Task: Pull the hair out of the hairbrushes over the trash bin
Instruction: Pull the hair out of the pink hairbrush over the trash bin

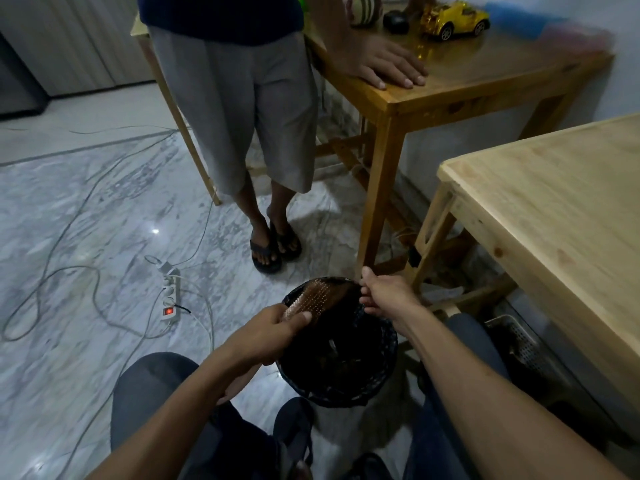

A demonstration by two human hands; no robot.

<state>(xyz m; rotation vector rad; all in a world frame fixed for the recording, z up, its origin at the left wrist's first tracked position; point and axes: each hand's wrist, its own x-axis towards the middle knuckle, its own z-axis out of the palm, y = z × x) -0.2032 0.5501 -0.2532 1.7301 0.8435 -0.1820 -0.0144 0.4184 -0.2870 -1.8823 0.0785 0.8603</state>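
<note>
A brown hairbrush (313, 297) with rows of pale bristle tips is held over the far left rim of a black mesh trash bin (381, 372) on the floor between my knees. My left hand (273, 332) grips the brush by its lower end, thumb on top. My right hand (382, 294) is over the bin's far right rim, fingers pinched together beside the brush head. Dark strands seem to stretch from the brush to those fingers, but they are hard to tell against the black bin.
Another person stands just beyond the bin in grey shorts and sandals (273, 245), a hand on a varnished wooden table (460, 84) with a yellow toy car (455, 17). A pale wooden table (554, 216) is on the right. A power strip (170, 296) and cables lie on the marble floor at left.
</note>
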